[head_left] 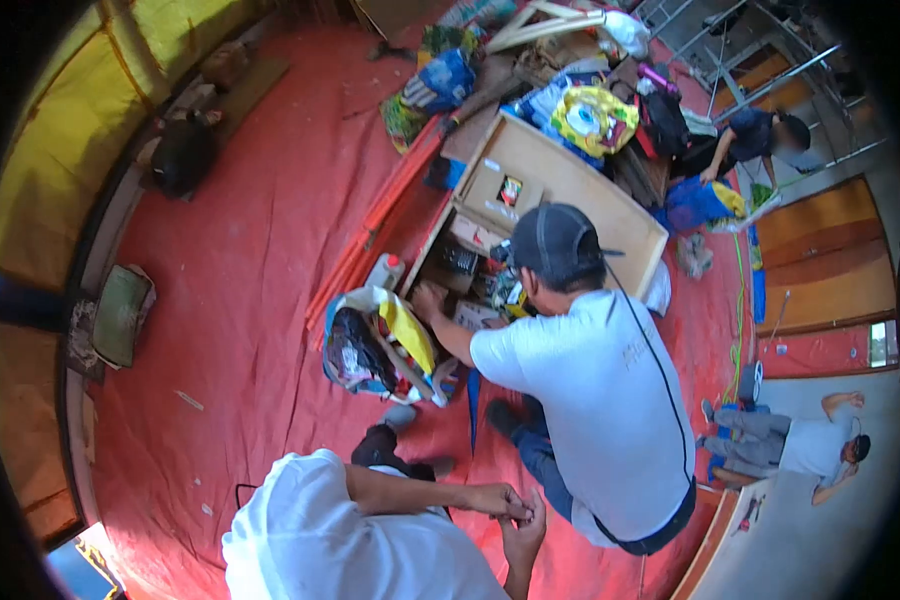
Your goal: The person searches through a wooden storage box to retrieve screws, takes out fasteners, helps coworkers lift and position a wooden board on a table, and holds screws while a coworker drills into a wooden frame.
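My left hand (498,501) and my right hand (523,524) meet at the fingertips in front of my white shirt (360,545). Both have their fingers closed in a pinch; whatever they hold, if anything, is too small to make out. Ahead of them, a crouching co-worker (595,400) in a cap reaches one hand (430,300) into an open wooden box (595,205) of packets and small boxes. Close to that arm stands a bulging bag (345,310) with a dark bundle and yellow material inside.
Red sheeting (230,330) covers the floor, with long orange poles (378,225) lying on it. Bags and boards are heaped behind the box, among them a yellow cartoon bag (595,120). Another person (750,140) bends at the right; one more (800,445) is farther off.
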A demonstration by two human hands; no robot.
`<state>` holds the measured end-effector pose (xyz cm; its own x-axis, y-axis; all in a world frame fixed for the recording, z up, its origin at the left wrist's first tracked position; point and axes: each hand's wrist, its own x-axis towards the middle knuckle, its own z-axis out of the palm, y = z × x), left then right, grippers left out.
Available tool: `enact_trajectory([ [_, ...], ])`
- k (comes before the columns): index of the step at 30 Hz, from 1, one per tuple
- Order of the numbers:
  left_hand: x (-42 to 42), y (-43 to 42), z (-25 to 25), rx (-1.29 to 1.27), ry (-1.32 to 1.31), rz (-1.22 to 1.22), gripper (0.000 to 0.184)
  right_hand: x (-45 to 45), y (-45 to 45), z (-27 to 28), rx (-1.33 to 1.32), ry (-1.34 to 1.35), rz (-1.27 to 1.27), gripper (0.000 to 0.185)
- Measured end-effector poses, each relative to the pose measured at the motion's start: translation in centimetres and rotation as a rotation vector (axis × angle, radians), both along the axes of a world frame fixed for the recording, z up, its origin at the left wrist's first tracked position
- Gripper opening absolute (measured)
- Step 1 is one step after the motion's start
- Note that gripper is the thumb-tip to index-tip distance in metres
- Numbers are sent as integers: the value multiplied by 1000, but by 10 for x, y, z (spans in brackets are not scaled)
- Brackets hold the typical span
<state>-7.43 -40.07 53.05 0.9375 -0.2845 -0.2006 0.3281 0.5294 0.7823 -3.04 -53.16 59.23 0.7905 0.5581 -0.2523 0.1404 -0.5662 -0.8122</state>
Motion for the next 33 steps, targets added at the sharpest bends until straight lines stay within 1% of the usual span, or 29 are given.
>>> enact_trajectory([
  [2, 2, 4, -1, 12, -18, -10, 40, 3, -2, -8, 7, -14, 18, 72],
  [6, 2, 5, -10, 35, -49, 10, 39, 6, -3, -22, 132, 202, -43, 70],
  [9, 7, 3, -15, 56, -65, -6, 39, 13, -12, -33, 49, 55, 65, 68],
  [12, 7, 4, -11, 47, -59, 3, 38, 14, -7, -34, 36, -93, 126, 64],
  [13, 9, 4, -9, 63, -60, 8, 38, 15, -5, -34, 86, -64, 91, 64],
  [15, 11, 3, -7, 59, -76, 40, 36, 12, -2, -30, 170, 18, 39, 63],
  [17, 13, 4, -4, 28, -128, 62, 36, 7, 8, -21, 194, 48, -7, 62],
  [18, 14, 7, 0, 29, -107, 57, 36, 7, 12, -16, 203, 53, -39, 61],
  [21, 15, 4, 0, 57, -51, 86, 39, 8, 18, -4, 143, 64, -3, 62],
  [24, 14, 6, -4, 34, -53, 96, 31, 12, 19, -2, 110, 135, -8, 61],
  [27, 9, 8, -1, 59, -30, 136, 31, 6, 30, 7, 78, 15, 48, 61],
  [30, 6, 8, -6, 74, -34, 156, 39, -1, 41, 15, 72, 56, 46, 60],
  [33, 9, 3, -18, 72, -49, 193, 39, 2, 44, 18, 50, 158, 38, 60],
])
